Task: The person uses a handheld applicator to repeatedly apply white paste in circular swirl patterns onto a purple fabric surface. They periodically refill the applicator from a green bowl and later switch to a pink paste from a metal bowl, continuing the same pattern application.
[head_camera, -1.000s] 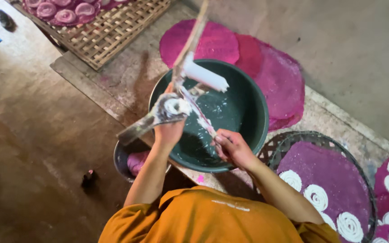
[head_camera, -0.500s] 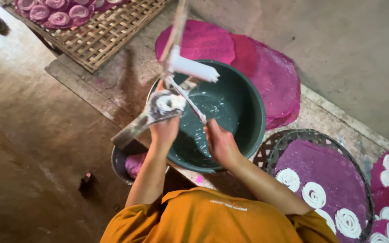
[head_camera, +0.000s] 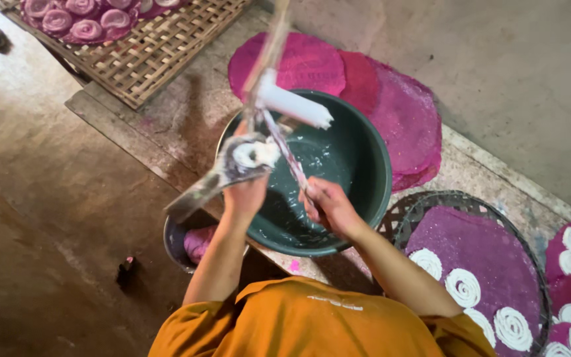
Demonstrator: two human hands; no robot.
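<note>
My left hand [head_camera: 246, 195] grips a grey metal scoop-like tool [head_camera: 223, 173] smeared with white batter and holds it over the left rim of a dark green basin [head_camera: 365, 165]. My right hand [head_camera: 328, 206] is closed on the lower end of a thin batter-coated stick [head_camera: 285, 149] inside the basin. The stick rises to a white cylinder [head_camera: 295, 106] that hangs from a pale cord or pole [head_camera: 269, 46] blurred at the top. White batter streaks the basin's inner wall.
A woven bamboo rack [head_camera: 160, 49] with pink coils lies at the top left. Magenta round sheets [head_camera: 398, 116] lie behind the basin. A round wire basket [head_camera: 530, 264] holds a purple sheet with white coils. A small metal bowl [head_camera: 178, 244] stands below the basin.
My right hand has shifted a little to the left along the stick. The white cylinder and the scoop have swung slightly; my left hand stays near the same spot.
</note>
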